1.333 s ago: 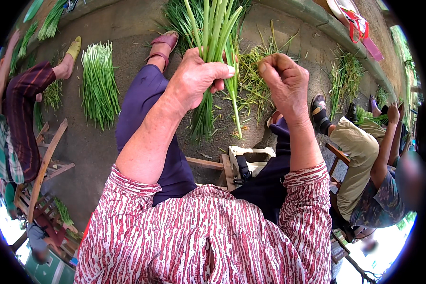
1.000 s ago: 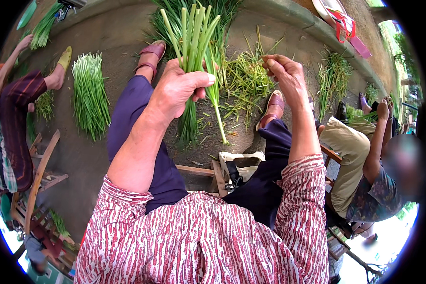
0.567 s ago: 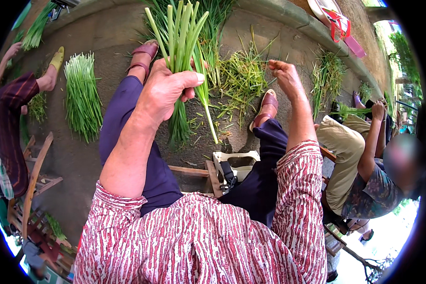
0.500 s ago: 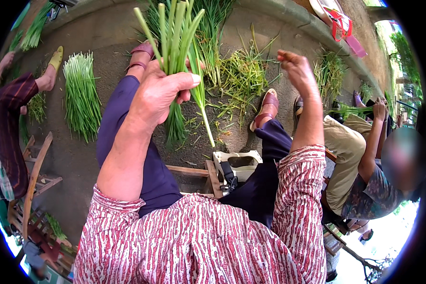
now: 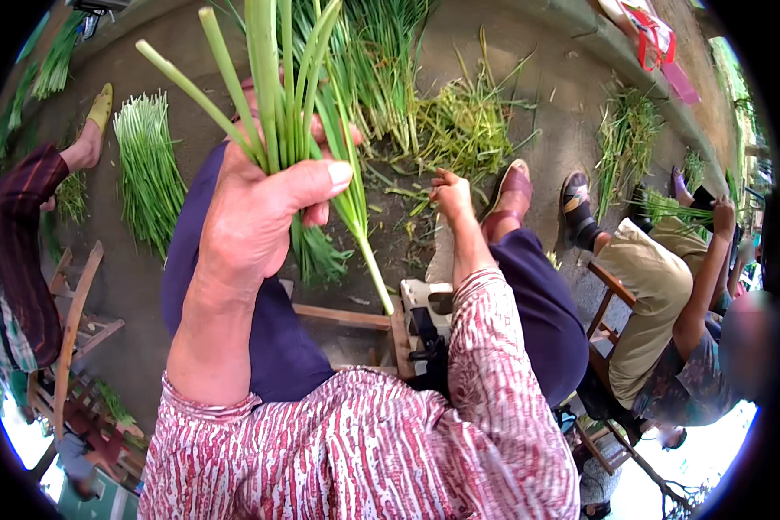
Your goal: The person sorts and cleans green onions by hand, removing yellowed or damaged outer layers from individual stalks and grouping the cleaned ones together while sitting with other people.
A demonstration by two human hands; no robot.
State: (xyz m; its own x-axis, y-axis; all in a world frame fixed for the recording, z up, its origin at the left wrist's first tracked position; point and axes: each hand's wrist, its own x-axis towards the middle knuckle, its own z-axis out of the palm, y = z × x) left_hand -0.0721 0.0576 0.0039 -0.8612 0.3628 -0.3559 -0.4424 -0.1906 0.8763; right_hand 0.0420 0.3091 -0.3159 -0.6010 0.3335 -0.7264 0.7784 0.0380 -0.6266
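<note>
My left hand [image 5: 256, 204] is closed round a bunch of green chives [image 5: 273, 104], their thick pale-green cut ends pointing up and away. Thin leafy tops hang down below the fist. One longer stalk [image 5: 368, 260] slants down to the right beside the bunch, its pale end free. My right hand [image 5: 452, 198] is in the air to the right of the bunch, apart from it. Its fingers are loosely bent and a little apart, with nothing visible in them. Beneath and beyond it lies a loose heap of yellowish trimmings [image 5: 466, 126] on the ground.
Long green chives [image 5: 381, 69] lie beyond my left hand. A neat bundle with white ends [image 5: 147, 165] lies at the left. Between my legs stand a wooden stool [image 5: 347, 318] and a cream plastic piece [image 5: 425, 299]. People sit on both sides; the right-hand person [image 5: 646, 269] holds greens.
My right hand has swung down and left from over the right side, back toward the bunch. My left hand, still gripping the chives, has shifted slightly left and down and looks larger.
</note>
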